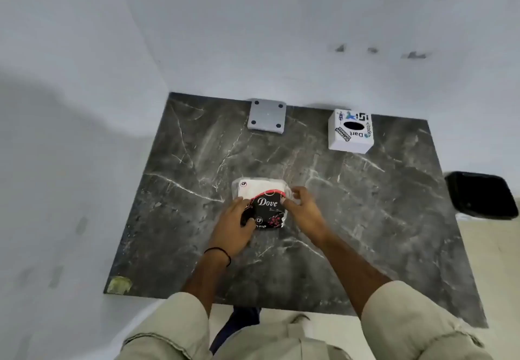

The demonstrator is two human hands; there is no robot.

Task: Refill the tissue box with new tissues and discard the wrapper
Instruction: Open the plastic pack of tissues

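Observation:
A wrapped tissue pack (263, 196), white with a black and red "Dove" label, lies flat in the middle of the dark marble table (365, 204). My left hand (235, 221) presses on its near left corner, thumb on the label. My right hand (302, 204) pinches the clear wrapper at the pack's right edge. The white tissue box (350, 134), with stickers and a dark oval slot on top, stands at the table's far right, an arm's length from both hands.
A grey metal plate (267, 116) with four screw holes sits at the table's far edge against the white wall. A black bin (481, 195) stands on the floor off the table's right side. Walls close the left and far sides.

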